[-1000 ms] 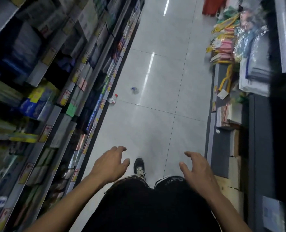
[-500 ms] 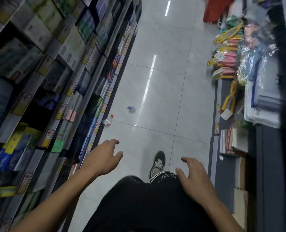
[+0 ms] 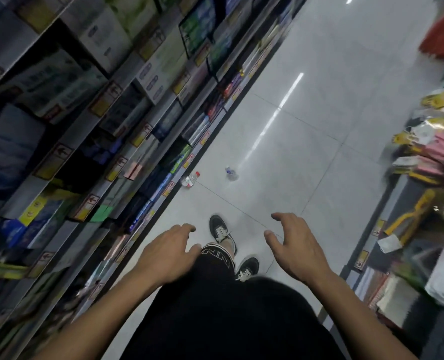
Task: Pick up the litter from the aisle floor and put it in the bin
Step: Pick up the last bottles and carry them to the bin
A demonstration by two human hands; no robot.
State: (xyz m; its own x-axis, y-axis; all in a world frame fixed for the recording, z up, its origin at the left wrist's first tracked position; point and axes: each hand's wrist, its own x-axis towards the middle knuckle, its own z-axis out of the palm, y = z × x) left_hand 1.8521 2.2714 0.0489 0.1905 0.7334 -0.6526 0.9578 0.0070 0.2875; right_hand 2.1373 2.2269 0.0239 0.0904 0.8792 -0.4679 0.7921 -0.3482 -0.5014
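My left hand point(image 3: 167, 255) and right hand point(image 3: 294, 249) hover empty, fingers loosely spread, above a bottle point(image 3: 190, 179) and wrapper point(image 3: 231, 174) (both on the aisle floor point(image 3: 306, 141)).

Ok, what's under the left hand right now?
Nothing held. Under the left hand show black shorts and pale floor tile; its fingers hang loosely curled. The bottle with the red cap lies well ahead by the shelf base. The palm side is hidden.
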